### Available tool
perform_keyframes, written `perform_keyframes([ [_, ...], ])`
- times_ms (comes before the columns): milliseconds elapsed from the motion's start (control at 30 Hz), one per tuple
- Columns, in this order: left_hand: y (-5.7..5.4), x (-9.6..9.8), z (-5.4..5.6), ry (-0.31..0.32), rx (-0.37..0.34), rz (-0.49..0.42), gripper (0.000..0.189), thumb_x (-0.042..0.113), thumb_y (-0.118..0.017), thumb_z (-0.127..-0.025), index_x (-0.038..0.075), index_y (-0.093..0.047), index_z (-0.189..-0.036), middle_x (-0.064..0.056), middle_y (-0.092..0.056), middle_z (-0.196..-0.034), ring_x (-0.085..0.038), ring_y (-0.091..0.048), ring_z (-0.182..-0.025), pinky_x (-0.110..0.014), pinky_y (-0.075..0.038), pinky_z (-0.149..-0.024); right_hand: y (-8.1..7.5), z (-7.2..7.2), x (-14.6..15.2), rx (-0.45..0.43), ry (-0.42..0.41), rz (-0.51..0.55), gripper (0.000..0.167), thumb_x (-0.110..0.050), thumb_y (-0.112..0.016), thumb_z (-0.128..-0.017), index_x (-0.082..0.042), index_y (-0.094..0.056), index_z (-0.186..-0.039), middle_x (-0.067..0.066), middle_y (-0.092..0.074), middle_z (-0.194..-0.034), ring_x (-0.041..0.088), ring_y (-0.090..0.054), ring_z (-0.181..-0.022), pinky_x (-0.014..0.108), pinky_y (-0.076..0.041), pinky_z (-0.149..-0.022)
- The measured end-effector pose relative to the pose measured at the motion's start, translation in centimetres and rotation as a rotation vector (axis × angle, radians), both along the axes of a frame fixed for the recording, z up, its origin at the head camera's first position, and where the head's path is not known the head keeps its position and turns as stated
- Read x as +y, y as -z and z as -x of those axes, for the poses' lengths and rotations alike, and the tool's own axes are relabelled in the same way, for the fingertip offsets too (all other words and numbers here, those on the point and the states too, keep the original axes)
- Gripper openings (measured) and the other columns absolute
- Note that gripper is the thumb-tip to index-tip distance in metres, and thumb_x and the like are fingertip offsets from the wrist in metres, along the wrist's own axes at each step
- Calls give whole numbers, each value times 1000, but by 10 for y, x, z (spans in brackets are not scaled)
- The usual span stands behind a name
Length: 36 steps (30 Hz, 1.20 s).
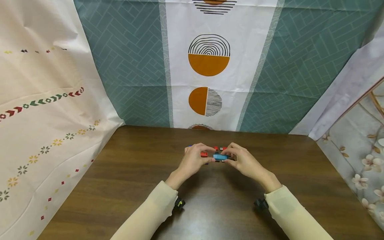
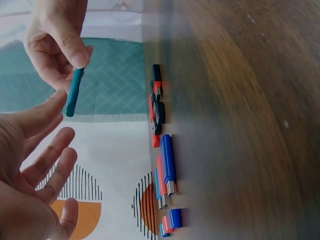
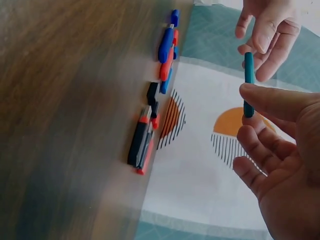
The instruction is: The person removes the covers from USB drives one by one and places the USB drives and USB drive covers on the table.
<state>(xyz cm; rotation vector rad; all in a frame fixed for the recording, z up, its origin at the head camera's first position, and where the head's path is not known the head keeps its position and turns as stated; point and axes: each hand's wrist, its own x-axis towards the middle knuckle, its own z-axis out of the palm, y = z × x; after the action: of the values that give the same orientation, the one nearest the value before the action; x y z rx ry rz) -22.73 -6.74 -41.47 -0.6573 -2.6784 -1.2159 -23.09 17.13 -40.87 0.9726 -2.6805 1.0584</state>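
Note:
My right hand (image 1: 244,160) pinches a slim light-blue USB stick (image 1: 220,157) between thumb and fingertips, holding it above the table. It looks teal from the side in both wrist views, and no metal plug shows. My left hand (image 1: 193,160) is at the other end of the stick, thumb and index finger spread around it with the thumb tip right at its edge. The left hand's other fingers (image 2: 60,160) are loosely bent and apart. Behind the hands, USB sticks lie in a row, among them a dark-blue one (image 2: 169,157) and a black one (image 3: 137,142).
Separate small caps, such as a blue cap (image 2: 175,218) and a black cap (image 3: 153,92), lie by the sticks. The brown wooden table (image 1: 126,186) reaches back to a hanging patterned cloth (image 1: 138,83). More cloth (image 1: 45,133) hangs on the left side.

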Motion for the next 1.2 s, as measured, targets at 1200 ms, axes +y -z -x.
perform_keyframes([
  [1200, 3, -21, -9, 53, 163, 1, 26, 26, -85, -86, 16, -82, -109, 4, -78, -100, -18, -68, -100, -57, -36, -104, 0, -11, -24, 178, -9, 40, 23, -3, -85, -85, -11, -76, -106, -4, -61, -98, 13, -55, -87, 31, -50, -74],
])
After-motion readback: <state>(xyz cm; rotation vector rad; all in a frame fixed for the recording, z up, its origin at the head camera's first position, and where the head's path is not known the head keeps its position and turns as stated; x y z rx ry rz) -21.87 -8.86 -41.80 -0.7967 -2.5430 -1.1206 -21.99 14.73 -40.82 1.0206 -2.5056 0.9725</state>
